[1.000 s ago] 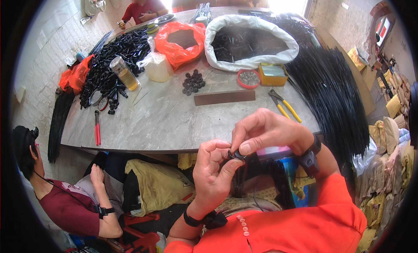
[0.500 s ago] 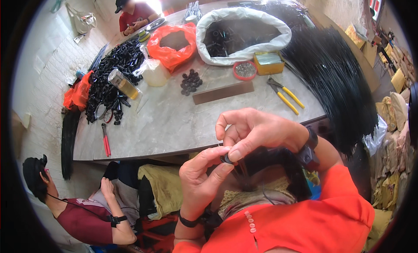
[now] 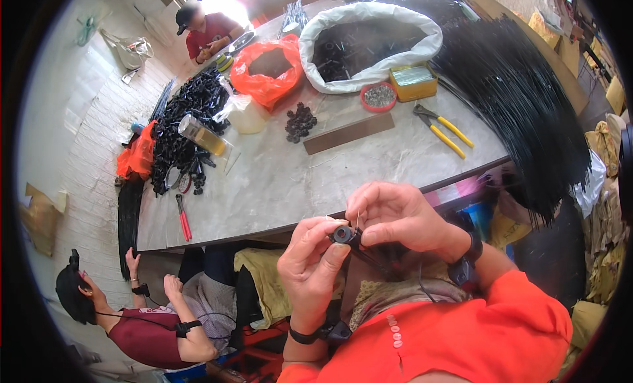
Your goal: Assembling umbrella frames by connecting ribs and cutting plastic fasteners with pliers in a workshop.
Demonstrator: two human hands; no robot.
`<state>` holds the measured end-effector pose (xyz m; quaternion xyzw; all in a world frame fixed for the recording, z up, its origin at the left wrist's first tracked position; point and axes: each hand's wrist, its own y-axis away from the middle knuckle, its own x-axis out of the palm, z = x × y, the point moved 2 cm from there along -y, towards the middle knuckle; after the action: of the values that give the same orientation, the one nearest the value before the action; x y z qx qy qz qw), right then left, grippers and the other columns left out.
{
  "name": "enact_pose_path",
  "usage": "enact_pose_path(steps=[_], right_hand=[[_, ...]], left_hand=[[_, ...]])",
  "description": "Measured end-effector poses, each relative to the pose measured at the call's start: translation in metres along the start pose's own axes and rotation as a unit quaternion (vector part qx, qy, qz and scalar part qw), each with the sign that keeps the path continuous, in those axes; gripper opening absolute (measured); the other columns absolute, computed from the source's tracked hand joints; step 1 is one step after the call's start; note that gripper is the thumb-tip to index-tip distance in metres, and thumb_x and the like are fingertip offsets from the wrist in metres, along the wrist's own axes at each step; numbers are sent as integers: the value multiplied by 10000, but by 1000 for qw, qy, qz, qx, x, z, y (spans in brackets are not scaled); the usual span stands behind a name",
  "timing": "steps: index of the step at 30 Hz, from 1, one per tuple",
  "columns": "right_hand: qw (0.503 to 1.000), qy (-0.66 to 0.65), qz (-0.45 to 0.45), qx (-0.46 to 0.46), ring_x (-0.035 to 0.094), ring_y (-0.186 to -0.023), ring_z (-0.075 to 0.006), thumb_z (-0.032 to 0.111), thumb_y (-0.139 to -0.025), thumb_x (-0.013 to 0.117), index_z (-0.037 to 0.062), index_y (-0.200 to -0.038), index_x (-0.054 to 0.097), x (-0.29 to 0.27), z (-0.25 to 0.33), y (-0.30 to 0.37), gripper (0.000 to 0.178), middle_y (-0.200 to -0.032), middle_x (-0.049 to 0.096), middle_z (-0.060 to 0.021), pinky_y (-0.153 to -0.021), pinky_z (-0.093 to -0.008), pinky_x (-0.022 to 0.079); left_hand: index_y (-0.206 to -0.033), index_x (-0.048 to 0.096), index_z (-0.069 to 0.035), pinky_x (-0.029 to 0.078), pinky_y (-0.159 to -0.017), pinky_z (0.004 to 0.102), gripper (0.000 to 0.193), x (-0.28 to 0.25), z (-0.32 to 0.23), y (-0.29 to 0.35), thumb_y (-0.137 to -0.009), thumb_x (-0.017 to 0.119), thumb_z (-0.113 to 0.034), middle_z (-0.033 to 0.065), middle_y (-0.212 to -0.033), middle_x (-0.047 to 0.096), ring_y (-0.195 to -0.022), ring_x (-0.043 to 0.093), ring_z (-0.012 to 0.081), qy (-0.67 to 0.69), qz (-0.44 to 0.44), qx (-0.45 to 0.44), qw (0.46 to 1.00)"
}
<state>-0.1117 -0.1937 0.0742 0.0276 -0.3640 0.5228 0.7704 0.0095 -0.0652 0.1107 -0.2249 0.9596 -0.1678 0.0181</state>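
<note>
Between thumb and fingers, my left hand pinches a small black round part with a hole in its middle, tilted up toward me. Right beside it my right hand has its fingers curled and pressed together. A thin pale wire-like piece stands up at those fingertips, close to the black part. Dark strands hang below the part and blur into the shadow over my lap. Both hands are just off the table's near edge.
On the grey table lie yellow-handled pliers, red-handled pincers, a brown bar, a pile of small black pieces and a red dish. Black strands overhang the right edge. A co-worker sits at left, another across.
My view has shifted, so the table appears moved right. The black part now shows its hole toward me, and my right fingers have drawn slightly away. The left co-worker's raised hand has come into view.
</note>
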Motion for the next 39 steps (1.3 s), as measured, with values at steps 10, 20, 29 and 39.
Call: enact_pose_path(steps=[10,20,29,39], right_hand=[[978,191,-66,-48,597,-844,-63,21,-877,727,-19,-930,662,14,-6,17,93,-905,612,-30,-725,-224,489],[984,161,-79,1,563,-778,-31,59,-850,770,18,-885,657,20,-6,13,125,-857,609,1,-670,-200,463],[993,27,-53,107,599,-711,-66,31,-855,746,4,-955,665,6,-7,7,131,-872,647,-27,-603,-200,482],[984,37,-21,172,635,-637,-92,35,-873,724,-10,-945,632,5,8,-5,125,-788,655,-50,-559,-209,501]], left_hand=[[-1110,638,76,487,-824,239,229,5,-2,9,-889,677,37,82,-1062,618,-944,600,117,-48,-62,16,997],[-1061,659,76,491,-803,319,245,-21,17,-7,-862,722,-52,134,-974,645,-889,620,212,64,72,0,995],[-1057,669,67,506,-838,328,253,-26,19,-17,-813,726,30,172,-1015,658,-948,630,246,103,114,0,988],[-1024,682,22,522,-798,361,260,-24,28,-24,-778,765,37,161,-946,681,-895,645,274,183,126,8,975]])
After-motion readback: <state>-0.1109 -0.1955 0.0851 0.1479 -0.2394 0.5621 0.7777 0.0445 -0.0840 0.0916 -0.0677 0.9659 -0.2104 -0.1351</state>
